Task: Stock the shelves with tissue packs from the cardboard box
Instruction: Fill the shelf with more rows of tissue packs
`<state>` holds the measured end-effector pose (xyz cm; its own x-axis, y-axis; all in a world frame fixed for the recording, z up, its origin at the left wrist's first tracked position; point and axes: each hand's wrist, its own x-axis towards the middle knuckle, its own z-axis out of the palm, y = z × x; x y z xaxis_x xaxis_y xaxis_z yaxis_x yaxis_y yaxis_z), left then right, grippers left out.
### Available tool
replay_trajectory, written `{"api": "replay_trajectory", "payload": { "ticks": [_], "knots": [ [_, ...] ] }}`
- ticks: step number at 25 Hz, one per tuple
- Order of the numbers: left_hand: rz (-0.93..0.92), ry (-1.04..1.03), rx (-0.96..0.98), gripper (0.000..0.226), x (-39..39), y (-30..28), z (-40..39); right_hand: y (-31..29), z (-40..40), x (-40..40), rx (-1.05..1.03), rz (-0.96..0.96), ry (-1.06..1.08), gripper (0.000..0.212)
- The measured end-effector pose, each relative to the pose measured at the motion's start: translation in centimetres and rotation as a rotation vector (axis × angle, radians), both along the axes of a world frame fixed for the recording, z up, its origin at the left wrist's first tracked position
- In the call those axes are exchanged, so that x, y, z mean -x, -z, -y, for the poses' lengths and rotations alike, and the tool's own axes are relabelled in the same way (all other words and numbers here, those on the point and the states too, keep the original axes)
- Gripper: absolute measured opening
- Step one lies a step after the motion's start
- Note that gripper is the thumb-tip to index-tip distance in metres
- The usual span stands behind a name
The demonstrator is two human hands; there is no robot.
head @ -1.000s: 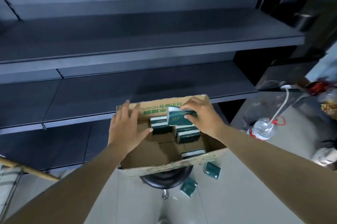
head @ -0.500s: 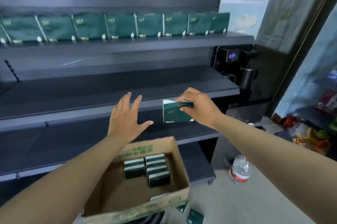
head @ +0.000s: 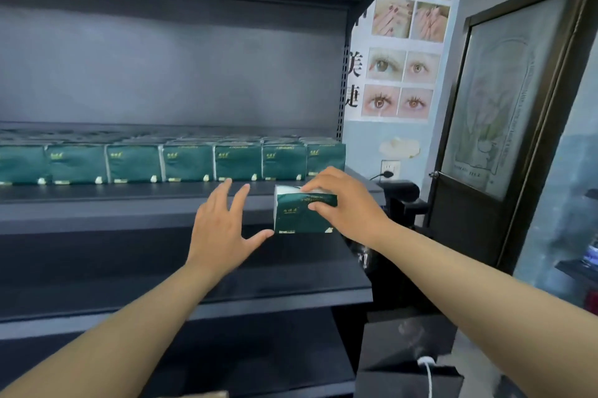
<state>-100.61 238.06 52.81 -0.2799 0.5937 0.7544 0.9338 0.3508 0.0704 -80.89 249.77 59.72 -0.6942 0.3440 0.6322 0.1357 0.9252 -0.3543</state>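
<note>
Tissue pack (head: 299, 218): dark green wrapper, white top edge, small gold print on the front and along the top, too blurred to read. Held in the air in front of the shelf edge (head: 129, 213), at the right end of the shelf unit, not resting on anything.

Right hand (head: 346, 203): grips the pack from the right, fingers curled over its top, thumb on the front face.

Left hand (head: 223, 229): fingers straight and spread, holding nothing; thumb tip reaches to the pack's lower left corner, contact cannot be told.

Farther back on the same shelf: row of stocked packs (head: 187, 163), same green wrapper, fronts facing near, each with a gold mark at upper left, unreadable. More rows sit behind them.

Lower shelf (head: 226, 303) lies below the hands.

Right of the unit: wall poster (head: 404, 51) with photos of nails and eyes and dark Chinese characters down its left edge. Wall socket (head: 390, 167) below it. Dark-framed door (head: 504, 106) farther right.
</note>
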Motion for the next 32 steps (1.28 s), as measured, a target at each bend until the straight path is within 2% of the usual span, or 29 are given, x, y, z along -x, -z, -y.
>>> {"api": "replay_trajectory", "payload": {
  "ticks": [6,10,14,20,24,32],
  "knots": [
    [-0.027,0.04,-0.108,0.069,1.4,-5.0,-11.3,-3.0,-10.4,1.2,-0.054,-0.094,0.072,0.025],
    [-0.069,0.032,-0.065,0.074,3.5,-6.2,-17.8,-3.7,-17.2,3.4,-0.102,-0.044,0.172,0.025],
    [-0.09,0.003,-0.024,0.082,5.5,-5.5,-21.8,-3.7,-22.1,6.1,-0.053,-0.035,0.21,0.025],
    [-0.158,-0.067,-0.036,0.089,8.1,-4.3,-24.3,-1.4,-26.4,9.9,-0.187,0.009,0.178,0.022],
    [-0.2,-0.071,-0.028,0.09,8.3,-4.3,-24.7,0.8,-27.7,11.3,-0.323,-0.104,0.154,0.023],
    [-0.198,-0.082,0.0,0.088,8.3,-4.2,-24.4,1.5,-27.9,12.2,-0.347,-0.21,0.162,0.014]
  ]
}}
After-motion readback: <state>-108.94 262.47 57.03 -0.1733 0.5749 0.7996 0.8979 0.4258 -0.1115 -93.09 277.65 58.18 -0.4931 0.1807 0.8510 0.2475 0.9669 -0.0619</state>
